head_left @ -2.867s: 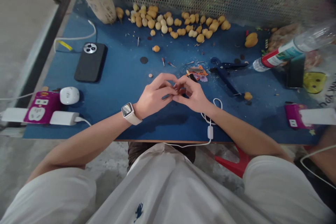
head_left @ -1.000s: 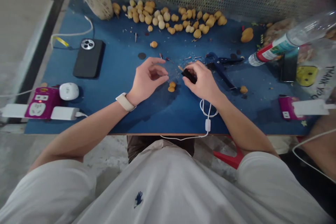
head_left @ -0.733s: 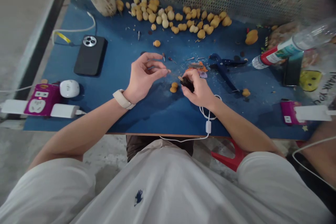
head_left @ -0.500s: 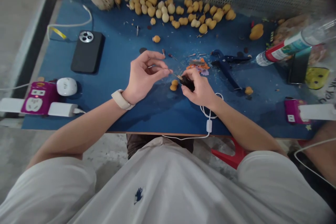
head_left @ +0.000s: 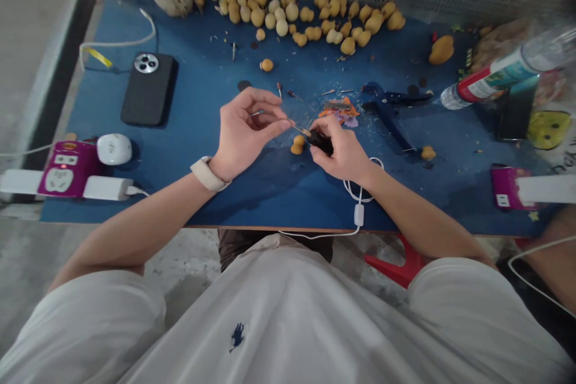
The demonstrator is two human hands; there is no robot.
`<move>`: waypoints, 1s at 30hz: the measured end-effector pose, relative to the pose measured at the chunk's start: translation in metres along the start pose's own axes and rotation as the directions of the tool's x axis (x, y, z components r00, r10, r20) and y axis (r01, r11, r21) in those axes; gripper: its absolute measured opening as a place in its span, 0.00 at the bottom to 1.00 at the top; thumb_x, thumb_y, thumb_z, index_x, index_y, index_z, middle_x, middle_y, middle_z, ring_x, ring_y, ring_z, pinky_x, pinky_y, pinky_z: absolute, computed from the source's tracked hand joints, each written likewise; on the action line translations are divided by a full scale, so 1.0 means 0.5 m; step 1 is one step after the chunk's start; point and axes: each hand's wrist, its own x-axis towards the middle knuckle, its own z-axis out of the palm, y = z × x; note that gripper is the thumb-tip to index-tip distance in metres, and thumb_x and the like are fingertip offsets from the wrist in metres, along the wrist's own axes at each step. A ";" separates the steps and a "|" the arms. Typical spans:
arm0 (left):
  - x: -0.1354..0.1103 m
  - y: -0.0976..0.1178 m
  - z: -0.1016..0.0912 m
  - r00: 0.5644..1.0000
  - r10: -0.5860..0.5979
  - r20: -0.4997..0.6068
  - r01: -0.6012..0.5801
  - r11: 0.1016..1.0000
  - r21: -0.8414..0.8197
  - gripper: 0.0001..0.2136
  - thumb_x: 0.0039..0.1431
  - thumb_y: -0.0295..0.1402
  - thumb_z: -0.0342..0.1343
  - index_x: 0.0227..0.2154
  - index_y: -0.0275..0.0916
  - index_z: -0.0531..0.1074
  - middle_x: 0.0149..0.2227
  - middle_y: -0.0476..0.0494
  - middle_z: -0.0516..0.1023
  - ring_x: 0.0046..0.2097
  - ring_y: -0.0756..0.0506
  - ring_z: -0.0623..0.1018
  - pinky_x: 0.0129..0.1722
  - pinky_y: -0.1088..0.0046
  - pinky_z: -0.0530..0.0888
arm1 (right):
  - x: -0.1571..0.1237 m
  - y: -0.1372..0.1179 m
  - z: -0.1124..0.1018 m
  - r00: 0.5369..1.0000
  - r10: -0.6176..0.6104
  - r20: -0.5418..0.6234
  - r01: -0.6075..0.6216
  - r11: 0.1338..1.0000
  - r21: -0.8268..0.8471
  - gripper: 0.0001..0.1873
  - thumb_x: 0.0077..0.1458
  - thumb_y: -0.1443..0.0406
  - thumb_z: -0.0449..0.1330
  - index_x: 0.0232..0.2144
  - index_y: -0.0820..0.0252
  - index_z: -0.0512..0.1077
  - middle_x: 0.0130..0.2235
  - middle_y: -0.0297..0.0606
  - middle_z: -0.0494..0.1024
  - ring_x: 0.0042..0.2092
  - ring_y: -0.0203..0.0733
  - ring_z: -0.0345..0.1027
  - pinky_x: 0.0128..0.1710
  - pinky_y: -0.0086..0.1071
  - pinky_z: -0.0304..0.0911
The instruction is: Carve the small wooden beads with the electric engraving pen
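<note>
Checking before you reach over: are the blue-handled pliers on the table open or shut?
Open: the blue-handled pliers lie flat on the blue tabletop, their two handles spread in a wide V.

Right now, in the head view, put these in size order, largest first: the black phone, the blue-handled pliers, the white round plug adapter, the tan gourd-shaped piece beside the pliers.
1. The black phone and the blue-handled pliers look about alike, so I won't rank them.
2. The white round plug adapter.
3. The tan gourd-shaped piece.

A black smartphone [head_left: 148, 89] is laid well left of the grip; blue-handled pliers [head_left: 387, 113] are placed just right of it; a plastic bottle [head_left: 490, 81] is lying farther right.
</note>
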 end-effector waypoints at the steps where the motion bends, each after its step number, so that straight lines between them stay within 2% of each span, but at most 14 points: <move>1: 0.000 0.002 -0.001 1.000 0.001 -0.007 -0.001 1.000 -0.003 0.20 0.77 0.48 0.83 0.59 0.48 0.82 0.46 0.45 0.91 0.50 0.38 0.99 0.56 0.52 1.00 | 0.000 0.000 -0.001 1.000 0.006 0.002 -0.006 1.000 -0.002 0.26 0.71 0.50 0.73 0.65 0.45 0.75 0.43 0.36 0.84 0.38 0.53 0.79 0.51 0.53 0.84; 4: 0.002 0.010 -0.002 1.000 -0.002 -0.020 0.002 1.000 -0.008 0.20 0.78 0.48 0.83 0.58 0.48 0.81 0.46 0.45 0.92 0.50 0.38 0.99 0.57 0.54 1.00 | 0.000 -0.001 -0.003 1.000 0.005 0.015 -0.005 1.000 -0.003 0.26 0.72 0.50 0.73 0.65 0.45 0.74 0.44 0.37 0.84 0.39 0.54 0.80 0.51 0.53 0.83; 7: 0.004 0.015 -0.001 1.000 -0.012 -0.024 0.012 1.000 0.002 0.21 0.78 0.50 0.82 0.58 0.47 0.81 0.46 0.45 0.93 0.51 0.39 0.99 0.58 0.55 1.00 | -0.001 -0.004 -0.003 0.999 -0.017 0.027 0.017 1.000 -0.002 0.24 0.74 0.51 0.71 0.65 0.46 0.72 0.44 0.37 0.84 0.36 0.51 0.77 0.48 0.50 0.80; 13: 0.002 0.013 -0.002 1.000 0.017 -0.015 -0.017 1.000 -0.002 0.22 0.77 0.53 0.83 0.58 0.48 0.82 0.47 0.45 0.93 0.51 0.37 0.99 0.57 0.53 1.00 | 0.002 -0.007 -0.003 0.999 -0.039 0.035 0.040 0.999 -0.037 0.22 0.74 0.54 0.68 0.63 0.46 0.70 0.44 0.36 0.83 0.35 0.50 0.76 0.43 0.47 0.75; 18: 0.003 0.019 -0.008 1.000 0.001 0.007 -0.001 1.000 0.019 0.21 0.79 0.51 0.82 0.59 0.48 0.81 0.47 0.44 0.93 0.51 0.38 0.99 0.58 0.55 1.00 | 0.003 -0.011 -0.003 0.998 -0.061 0.031 0.063 0.997 -0.040 0.21 0.74 0.55 0.67 0.63 0.47 0.69 0.45 0.38 0.84 0.37 0.50 0.78 0.42 0.45 0.72; 23: 0.007 0.008 -0.008 0.999 0.045 -0.004 -0.045 0.998 -0.037 0.22 0.75 0.52 0.84 0.56 0.47 0.83 0.45 0.46 0.92 0.48 0.39 0.98 0.55 0.56 1.00 | 0.001 -0.005 0.000 0.996 -0.081 0.034 0.084 0.994 -0.075 0.21 0.76 0.55 0.65 0.64 0.48 0.67 0.46 0.39 0.86 0.37 0.49 0.78 0.41 0.43 0.70; 30: 0.002 0.005 -0.001 0.999 -0.011 -0.039 0.010 0.999 -0.040 0.21 0.74 0.48 0.85 0.56 0.47 0.82 0.46 0.45 0.91 0.49 0.38 0.98 0.57 0.55 0.99 | 0.001 -0.002 0.001 0.992 -0.107 0.059 0.114 0.985 -0.128 0.19 0.79 0.55 0.63 0.65 0.49 0.65 0.43 0.36 0.84 0.33 0.46 0.74 0.38 0.39 0.64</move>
